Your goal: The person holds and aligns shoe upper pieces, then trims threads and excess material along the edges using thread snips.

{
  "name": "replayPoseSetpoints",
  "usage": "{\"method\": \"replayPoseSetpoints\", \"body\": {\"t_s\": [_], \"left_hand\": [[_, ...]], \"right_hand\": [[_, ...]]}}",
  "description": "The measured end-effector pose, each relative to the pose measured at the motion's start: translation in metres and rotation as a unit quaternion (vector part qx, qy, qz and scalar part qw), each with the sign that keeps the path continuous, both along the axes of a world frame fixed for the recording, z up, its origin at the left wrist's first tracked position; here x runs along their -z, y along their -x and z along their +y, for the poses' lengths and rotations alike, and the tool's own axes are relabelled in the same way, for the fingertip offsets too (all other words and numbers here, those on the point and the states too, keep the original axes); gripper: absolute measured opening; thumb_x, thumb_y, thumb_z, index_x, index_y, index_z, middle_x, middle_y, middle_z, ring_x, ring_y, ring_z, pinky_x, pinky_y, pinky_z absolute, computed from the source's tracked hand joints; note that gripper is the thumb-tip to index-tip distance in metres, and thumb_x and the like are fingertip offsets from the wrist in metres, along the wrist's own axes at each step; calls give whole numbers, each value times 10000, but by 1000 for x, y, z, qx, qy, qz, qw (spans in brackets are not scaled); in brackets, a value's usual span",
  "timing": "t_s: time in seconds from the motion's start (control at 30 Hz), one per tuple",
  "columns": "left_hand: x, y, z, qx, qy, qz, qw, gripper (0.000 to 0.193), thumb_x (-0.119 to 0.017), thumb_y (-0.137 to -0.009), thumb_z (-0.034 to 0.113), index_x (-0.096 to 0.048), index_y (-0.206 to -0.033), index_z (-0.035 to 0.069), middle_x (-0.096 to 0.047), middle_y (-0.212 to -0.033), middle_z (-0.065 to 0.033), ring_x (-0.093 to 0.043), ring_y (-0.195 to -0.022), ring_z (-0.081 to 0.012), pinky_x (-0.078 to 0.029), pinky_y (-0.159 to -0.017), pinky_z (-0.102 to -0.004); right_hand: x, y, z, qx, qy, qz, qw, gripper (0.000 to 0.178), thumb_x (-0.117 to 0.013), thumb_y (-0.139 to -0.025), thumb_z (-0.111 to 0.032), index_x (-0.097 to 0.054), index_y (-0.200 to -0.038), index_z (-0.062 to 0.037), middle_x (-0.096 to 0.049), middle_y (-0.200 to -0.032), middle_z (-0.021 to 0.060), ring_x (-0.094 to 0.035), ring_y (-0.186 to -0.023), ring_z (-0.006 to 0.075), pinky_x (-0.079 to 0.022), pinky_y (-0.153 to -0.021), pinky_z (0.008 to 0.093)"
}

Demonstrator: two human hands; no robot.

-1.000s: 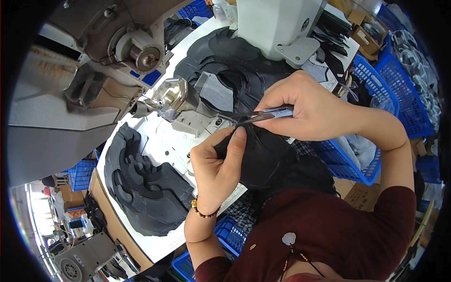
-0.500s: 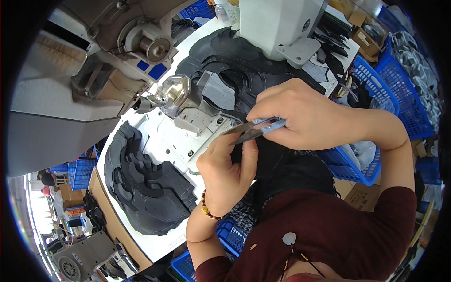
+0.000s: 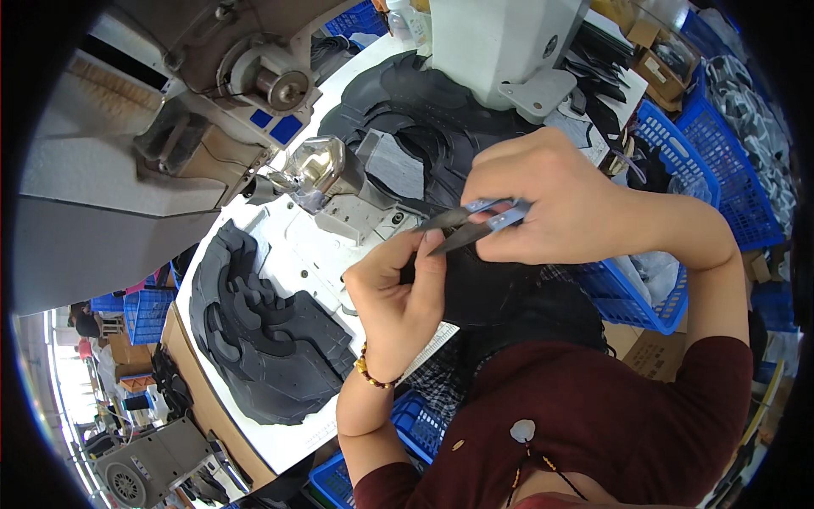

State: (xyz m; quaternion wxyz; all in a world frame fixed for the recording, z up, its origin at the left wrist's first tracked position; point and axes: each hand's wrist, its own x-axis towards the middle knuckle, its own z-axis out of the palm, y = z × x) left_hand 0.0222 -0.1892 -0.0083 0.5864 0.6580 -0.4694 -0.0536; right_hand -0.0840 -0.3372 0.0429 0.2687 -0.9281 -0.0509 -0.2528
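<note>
My right hand [image 3: 551,199] is wrapped round a pair of thread snips [image 3: 509,216] with pale blue handles. Their blades are parted and point left, with the tips by the fingertips of my left hand [image 3: 394,293]. Thumb and fingers of that left hand are pinched together on the edge of a black piece of material [image 3: 479,293], which hangs below the snips over my lap. Whether a thread lies between the blades is too small to tell. Just beyond the hands is the shiny metal part [image 3: 326,165] of a sewing machine.
Black shaped pieces [image 3: 263,339] lie stacked on the white table at left, with another stack [image 3: 390,93] behind the machine. A grey piece [image 3: 394,167] rests by the metal part. The machine's white column [image 3: 492,51] rises at the back. A blue basket [image 3: 644,293] stands at right.
My left hand has shifted a little left. My right hand has moved slightly right and up with the snips, and more of the black piece shows between the hands.
</note>
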Motion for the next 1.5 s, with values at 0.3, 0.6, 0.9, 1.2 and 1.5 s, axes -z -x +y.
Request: {"method": "replayPoseSetpoints", "body": {"t_s": [0.3, 0.6, 0.9, 1.2, 1.5], "left_hand": [[-10, -1, -1, 31, -36, 181, 982, 197, -544, -836, 109, -632, -821, -67, -579, -638, -4, -453, -569, -29, -344, -517, -161], [-7, -6, -1, 53, -32, 174, 983, 198, -537, -855, 116, -636, -863, -54, -603, -693, -15, -477, -613, -29, -365, -547, -153], [-5, -13, -2, 166, -86, 239, 953, 223, -540, -861, 145, -605, -916, -61, -587, -687, -18, -472, -618, -32, -384, -534, -172], [-5, -19, 2, 183, -129, 194, 955, 199, -524, -863, 122, -619, -932, -40, -626, -752, -38, -525, -657, -41, -421, -596, -166], [-4, -19, 0, 183, -137, 161, 960, 222, -543, -858, 151, -603, -878, -62, -561, -651, -5, -441, -589, -31, -367, -515, -188]], "right_hand": [[-17, 16, -5, -5, -304, 89, 948, 48, -587, -646, -39, -597, -663, 5, -534, -587, 26, -431, -501, 59, -333, -476, 216], [-16, 24, -13, -85, -355, 69, 928, 93, -581, -704, -75, -623, -724, 5, -585, -646, 14, -485, -591, 32, -384, -543, 189], [-19, 25, -27, -42, -167, 84, 981, 381, -669, -708, -331, -557, -862, -1, -553, -684, 42, -518, -598, 127, -405, -524, 236], [-13, 25, -27, -60, 15, 112, 992, 256, -688, -688, -241, -556, -727, -26, -565, -654, 68, -569, -583, 204, -423, -501, 294], [-8, 11, -22, -99, 106, 106, 984, 230, -665, -693, -246, -549, -718, -48, -578, -670, 68, -573, -596, 224, -414, -512, 305]]}}
